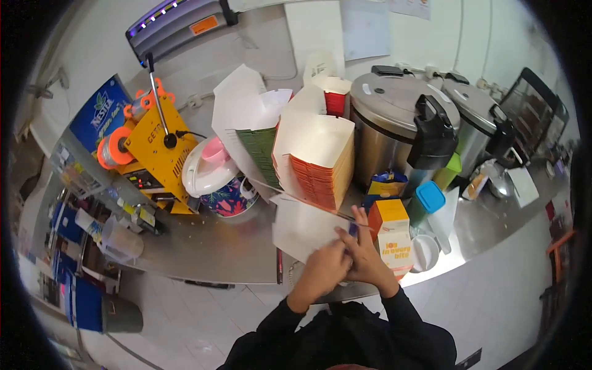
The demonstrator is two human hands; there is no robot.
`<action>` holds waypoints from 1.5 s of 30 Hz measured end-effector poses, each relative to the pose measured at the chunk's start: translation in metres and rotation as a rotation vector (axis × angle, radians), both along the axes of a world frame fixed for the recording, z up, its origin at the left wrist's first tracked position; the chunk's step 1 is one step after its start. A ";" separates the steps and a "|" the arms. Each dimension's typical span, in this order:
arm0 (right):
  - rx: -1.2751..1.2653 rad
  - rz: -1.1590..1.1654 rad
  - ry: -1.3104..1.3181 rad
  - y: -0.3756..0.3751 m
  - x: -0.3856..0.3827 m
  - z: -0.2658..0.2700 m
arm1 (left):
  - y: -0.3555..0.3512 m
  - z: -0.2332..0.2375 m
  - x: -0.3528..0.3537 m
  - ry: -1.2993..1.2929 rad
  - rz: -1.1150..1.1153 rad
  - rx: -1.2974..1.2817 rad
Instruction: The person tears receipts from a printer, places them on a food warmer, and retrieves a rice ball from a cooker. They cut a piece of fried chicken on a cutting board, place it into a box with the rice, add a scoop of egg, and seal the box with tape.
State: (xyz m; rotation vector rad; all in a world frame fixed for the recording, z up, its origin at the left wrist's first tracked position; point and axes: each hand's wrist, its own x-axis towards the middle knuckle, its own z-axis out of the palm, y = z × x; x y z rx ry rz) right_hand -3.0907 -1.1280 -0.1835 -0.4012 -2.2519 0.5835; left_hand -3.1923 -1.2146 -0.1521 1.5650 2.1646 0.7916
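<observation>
A white carton point(305, 227) is placed just in front of the orange stack point(320, 179), where many cartons are nested one inside another. Its right side is overlapped by both hands, brought together. The left hand point(324, 266) is curled, its fingertips close to the right hand point(370, 258), whose fingers are extended. A small dark blue item point(353, 229) is seen by the right hand's fingers; whether it or the carton is grasped by either hand cannot be told.

More nested cartons are piled in a green stack point(259, 153) just left of the orange stack and a red stack point(335, 103) behind it. Farther left, a pink bowl point(214, 150) is set on the lid of a floral pot point(227, 198), whose contents are hidden.

Right of the orange stack, a printed orange-and-yellow box point(393, 237), a blue-lidded container point(430, 197) and a white cup point(424, 251) are grouped. Behind these, a large steel cooker point(379, 148) is covered by its lid, with a second cooker point(475, 111) beside it.
</observation>
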 end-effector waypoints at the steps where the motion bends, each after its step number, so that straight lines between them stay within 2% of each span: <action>1: 0.032 0.053 0.027 -0.004 -0.001 -0.005 | -0.007 0.004 0.007 -0.015 -0.115 0.036; 2: 0.035 0.028 0.028 -0.009 0.007 -0.003 | -0.014 0.013 0.009 -0.014 -0.139 0.039; 4: -0.067 0.017 0.108 -0.015 0.035 0.009 | -0.027 0.030 0.001 -0.087 -0.359 0.421; 5: -0.122 -0.024 0.175 -0.016 0.050 0.001 | -0.026 0.032 -0.010 0.000 -0.321 0.543; 7: -0.117 -0.069 0.253 -0.018 0.084 0.004 | -0.012 0.029 -0.024 -0.070 -0.049 0.765; 8: -0.120 -0.080 0.339 -0.020 0.103 0.006 | 0.002 0.033 -0.021 -0.153 -0.015 0.742; 9: 0.015 -0.152 0.277 -0.020 0.120 0.010 | 0.017 0.039 -0.014 -0.231 0.018 0.716; 10: 0.022 -0.181 0.275 -0.024 0.137 0.012 | 0.034 0.031 -0.004 -0.243 -0.009 0.715; 12: -0.021 -0.370 0.126 -0.028 0.186 0.011 | 0.092 -0.003 0.031 -0.285 -0.319 0.691; 13: 0.086 -0.445 0.091 -0.027 0.200 0.011 | 0.109 -0.013 0.043 0.064 -0.397 0.824; 14: 0.118 -0.475 0.103 -0.023 0.218 0.004 | 0.128 -0.023 0.059 0.057 -0.425 0.835; 17: 0.153 -0.527 0.069 -0.012 0.280 -0.001 | 0.182 -0.044 0.125 -0.297 -0.472 0.644; 20: 0.050 -0.613 0.198 0.000 0.339 -0.008 | 0.215 -0.038 0.196 -0.459 -0.523 0.648; 21: 0.053 -0.644 0.173 0.001 0.359 -0.008 | 0.223 -0.028 0.227 -0.791 -0.547 0.677; 22: 0.047 -0.674 0.143 0.000 0.377 -0.008 | 0.229 -0.018 0.249 -0.800 -0.577 0.657; 24: 0.103 -0.778 0.084 0.003 0.411 -0.009 | 0.240 -0.006 0.285 -0.424 -0.820 0.708; 25: 0.106 -0.834 0.070 0.008 0.425 -0.008 | 0.256 -0.017 0.298 -0.383 -0.911 0.711; 28: 0.149 -0.920 -0.051 0.028 0.464 -0.014 | 0.288 -0.026 0.341 -0.363 -0.933 0.695; 29: 0.220 -0.961 -0.073 0.043 0.478 -0.034 | 0.303 -0.034 0.351 -0.812 -0.696 0.160; 30: 0.293 -0.998 -0.096 0.055 0.491 -0.045 | 0.310 -0.030 0.362 -0.818 -0.691 0.155; 32: 0.259 -0.981 -0.047 0.068 0.505 -0.025 | 0.324 -0.018 0.385 -0.633 -0.951 0.250; 33: 0.224 -0.965 0.008 0.079 0.512 -0.017 | 0.334 -0.024 0.396 -0.785 -0.873 0.069; 34: 0.219 -0.956 -0.002 0.095 0.525 -0.023 | 0.343 -0.032 0.407 -0.795 -0.861 0.068; 36: 0.251 -0.841 0.204 0.134 0.550 -0.039 | 0.364 -0.050 0.424 -1.031 -0.806 -0.143; 38: 0.185 -0.839 0.170 0.166 0.561 -0.035 | 0.390 -0.073 0.445 -1.234 -0.784 -0.287; 41: 0.155 -0.758 0.221 0.225 0.581 -0.038 | 0.426 -0.094 0.468 -1.395 -0.678 -0.194; 43: 0.067 -0.652 0.345 0.260 0.597 -0.038 | 0.444 -0.084 0.477 -1.464 -0.627 -0.242; 45: -0.011 -0.636 0.301 0.284 0.617 -0.039 | 0.467 -0.083 0.484 -1.464 -0.607 -0.245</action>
